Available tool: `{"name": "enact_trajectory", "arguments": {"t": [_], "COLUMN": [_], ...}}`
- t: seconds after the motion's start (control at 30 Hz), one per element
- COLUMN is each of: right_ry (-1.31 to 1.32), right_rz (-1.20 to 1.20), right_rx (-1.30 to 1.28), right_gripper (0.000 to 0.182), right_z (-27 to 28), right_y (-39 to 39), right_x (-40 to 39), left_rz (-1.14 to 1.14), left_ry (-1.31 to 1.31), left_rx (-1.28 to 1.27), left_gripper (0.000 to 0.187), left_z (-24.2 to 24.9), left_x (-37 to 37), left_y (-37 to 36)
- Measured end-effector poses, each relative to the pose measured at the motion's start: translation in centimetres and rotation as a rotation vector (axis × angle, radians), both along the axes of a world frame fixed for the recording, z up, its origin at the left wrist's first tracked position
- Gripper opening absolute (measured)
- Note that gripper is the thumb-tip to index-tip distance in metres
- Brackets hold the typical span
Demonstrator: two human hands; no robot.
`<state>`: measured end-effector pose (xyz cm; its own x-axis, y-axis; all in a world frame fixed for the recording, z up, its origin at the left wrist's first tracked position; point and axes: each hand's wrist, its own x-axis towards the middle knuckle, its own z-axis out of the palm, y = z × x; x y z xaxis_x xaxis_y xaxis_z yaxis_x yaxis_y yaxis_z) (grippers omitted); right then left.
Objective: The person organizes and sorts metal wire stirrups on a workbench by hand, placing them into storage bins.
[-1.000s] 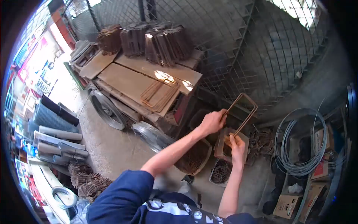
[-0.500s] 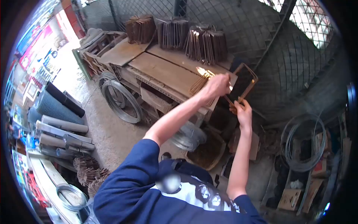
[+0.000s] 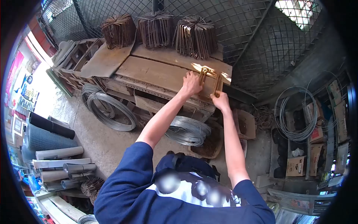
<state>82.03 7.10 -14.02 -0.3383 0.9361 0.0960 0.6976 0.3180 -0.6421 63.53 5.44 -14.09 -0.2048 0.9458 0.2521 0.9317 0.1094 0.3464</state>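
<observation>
Several rusty rectangular wire stirrups (image 3: pixel 218 80) are gathered at the right end of the wooden workbench (image 3: pixel 156 73), bunched together. My left hand (image 3: pixel 191 83) is closed around their left side. Gripping the lower right side of the same bunch is my right hand (image 3: pixel 220 100), fingers wrapped round the bars. Sunlight falls on the upper edge of the stirrups. Behind them on the bench stands a fanned bundle of stirrups (image 3: pixel 195 39), apart from my hands.
Two more stirrup bundles, a grey one (image 3: pixel 154 31) and a rusty one (image 3: pixel 117 31), line the bench's back by a mesh wall (image 3: pixel 238 22). Wire coils (image 3: pixel 112 108) lean against the front. Mesh rolls (image 3: pixel 52 138) lie left; another wire coil (image 3: pixel 296 114) hangs right.
The single stirrup held out to the right is now over the bench with the others. Both hands have moved left, and my left hand now grips the bunch's left side. The view has shifted.
</observation>
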Motion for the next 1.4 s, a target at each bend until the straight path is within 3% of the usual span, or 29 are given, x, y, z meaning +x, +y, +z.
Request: {"name": "enact_trajectory", "arguments": {"t": [0.1, 0.33, 0.53, 0.77, 0.93, 1.07, 1.17, 1.27, 1.33, 1.4], "right_ry": [-0.113, 0.131, 0.153, 0.255, 0.179, 0.21, 0.209, 0.094, 0.009, -0.118], "right_rz": [-0.053, -0.011, -0.194, -0.292, -0.327, -0.393, -0.459, -0.419, -0.377, -0.359], "right_rx": [0.114, -0.12, -0.2, -0.376, -0.537, -0.636, -0.839, -0.968, -1.062, -1.051], "right_gripper": [0.046, 0.046, 0.039, 0.034, 0.031, 0.033, 0.032, 0.041, 0.028, 0.033], "right_z": [-2.3, -1.7, -2.2, -4.2, -10.1, -14.7, -20.3, -30.4, -32.6, -35.9], "right_y": [1.0, 2.2, 3.1, 1.1, 2.2, 0.7, -1.2, -3.5, -5.3, -7.7], "right_x": [-0.1, 4.0, 12.4, 23.4, 32.3, 38.1, 42.0, 45.9, 46.2, 45.5], "left_rz": [-0.037, -0.12, -0.389, -0.665, -0.744, -0.768, -0.697, -0.598, -0.562, -0.521], "left_ry": [-0.048, -0.016, -0.227, -0.289, -0.32, -0.351, -0.358, -0.396, -0.395, -0.403], "left_rx": [-0.037, 0.064, 0.322, 0.09, -0.07, -0.19, -0.388, -0.559, -0.59, -0.73], "left_gripper": [0.05, 0.05, 0.029, 0.026, 0.027, 0.031, 0.033, 0.029, 0.025, 0.023], "left_z": [-0.6, 1.8, 4.4, 3.4, 0.1, -5.0, -12.0, -16.4, -22.6, -28.9], "left_x": [0.0, 2.0, 8.1, 19.2, 27.1, 32.9, 35.9, 37.2, 37.1, 36.7], "left_y": [-0.2, 1.2, 3.5, 5.3, 6.9, 7.7, 7.9, 4.9, 2.4, -0.7]}}
